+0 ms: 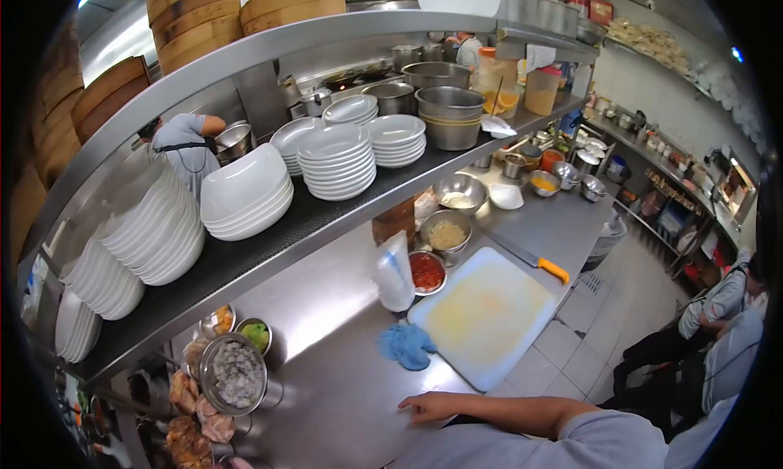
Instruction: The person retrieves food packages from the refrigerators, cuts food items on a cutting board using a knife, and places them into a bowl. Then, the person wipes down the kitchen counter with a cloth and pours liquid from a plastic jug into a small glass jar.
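My right hand [430, 407] reaches in from the lower right and rests at the steel counter [326, 404]. Its index finger is stretched out, the other fingers bend down, and I see nothing in it. My left hand is out of view. Just beyond the right hand lies a crumpled blue cloth [406, 346]. It touches a white cutting board [485, 314] with yellowish stains. A knife with an orange handle [553, 270] lies along the board's far edge. Beside the board stand a bowl of chopped red food [426, 272] and a white plastic-wrapped bundle [395, 273].
A shelf overhead carries stacked white plates [336, 161] and metal pots [449, 102]. At the lower left stands a pot of grey shrimp-like pieces [235, 374], near raw meat [216, 425]. Other people work behind the shelf [186, 147] and at the right [718, 306].
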The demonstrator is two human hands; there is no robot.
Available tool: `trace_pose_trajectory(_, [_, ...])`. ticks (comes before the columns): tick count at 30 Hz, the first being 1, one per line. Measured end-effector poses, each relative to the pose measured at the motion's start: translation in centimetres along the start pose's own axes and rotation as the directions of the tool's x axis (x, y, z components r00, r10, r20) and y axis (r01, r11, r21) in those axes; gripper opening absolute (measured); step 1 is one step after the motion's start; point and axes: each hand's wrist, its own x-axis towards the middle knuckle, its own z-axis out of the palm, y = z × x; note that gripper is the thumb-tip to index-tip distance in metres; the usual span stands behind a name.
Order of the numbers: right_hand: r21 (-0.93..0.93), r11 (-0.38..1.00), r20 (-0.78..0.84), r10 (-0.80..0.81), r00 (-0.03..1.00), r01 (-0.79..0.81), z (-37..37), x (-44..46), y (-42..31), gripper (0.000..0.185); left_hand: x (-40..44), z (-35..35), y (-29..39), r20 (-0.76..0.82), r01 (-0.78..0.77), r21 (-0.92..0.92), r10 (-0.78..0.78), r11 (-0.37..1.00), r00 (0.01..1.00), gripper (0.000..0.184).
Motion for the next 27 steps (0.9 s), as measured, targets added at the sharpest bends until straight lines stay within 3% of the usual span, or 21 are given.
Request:
trace_pose_trajectory(1, [-0.009,1.0,-0.012,0.013,1.0,-0.013,-0.5,-0.7,0.1,0.054,-5.3,4.0,1.7,0.133,0.359,-0.44,-0.336,0.823,0.932,0.023])
trace_pose_trajectory(2, [-0.022,0.999,-0.035,0.03,0.999,-0.03,-1.0,-1.4,0.2,0.053,-8.9,6.6,4.3,0.368,0.573,-0.578,-0.441,0.581,0.819,0.023])
trace_pose_trajectory(3, [-0.03,0.998,-0.064,0.046,0.997,-0.048,-1.3,-2.1,0.4,0.052,-12.3,8.5,7.1,0.559,0.708,-0.605,-0.438,0.365,0.704,0.024])
trace_pose_trajectory(4, [-0.024,0.998,-0.09,0.058,0.994,-0.061,-1.9,-2.9,0.3,0.052,-15.3,9.1,9.3,0.737,0.792,-0.542,-0.294,0.28,0.608,0.036])
trace_pose_trajectory(5, [-0.006,0.996,-0.108,0.086,0.99,-0.087,-2.6,-3.8,0.1,0.052,-17.8,11.0,11.9,0.807,0.813,-0.563,-0.114,0.148,0.579,0.007])
trace_pose_trajectory(7, [0.031,0.993,-0.192,0.119,0.974,-0.116,-3.0,-5.3,0.0,0.052,-19.2,10.1,16.0,0.913,0.897,-0.396,0.187,0.197,0.362,0.009])
trace_pose_trajectory(8, [0.039,0.992,-0.219,0.123,0.968,-0.118,-2.9,-6.0,0.3,0.052,-19.6,10.3,17.0,0.907,0.893,-0.404,0.215,0.201,0.362,0.009])
trace_pose_trajectory(10, [0.112,0.986,-0.312,0.15,0.938,-0.12,-3.1,-7.5,1.2,0.047,-20.1,11.5,18.9,0.858,0.943,-0.276,0.491,0.189,0.153,0.015])
trace_pose_trajectory(14, [0.158,0.983,-0.49,0.161,0.856,-0.095,-3.0,-11.8,3.9,0.045,-19.2,14.1,21.0,0.795,0.905,-0.318,0.599,0.284,0.092,0.019])
trace_pose_trajectory(16, [0.45,0.879,-0.557,0.414,0.72,-0.157,-4.1,-14.9,4.4,0.039,-17.9,15.4,22.4,0.772,0.892,-0.365,0.622,0.267,0.13,0.018])
trace_pose_trajectory(19, [0.636,0.771,-0.673,0.525,0.521,0.043,-5.7,-19.4,7.5,0.032,-16.3,16.5,24.3,0.785,0.888,-0.385,0.595,0.25,0.172,0.017])
trace_pose_trajectory(24, [0.7,0.599,-0.674,0.734,0.084,0.388,-7.4,-26.2,15.2,0.03,-16.5,16.6,27.6,0.799,0.889,-0.387,0.571,0.244,0.191,0.016])
trace_pose_trajectory(27, [0.716,0.584,-0.614,0.787,-0.054,0.382,-7.2,-30.5,21.5,0.033,-17.9,17.0,29.6,0.807,0.909,-0.354,0.563,0.22,0.178,0.015])
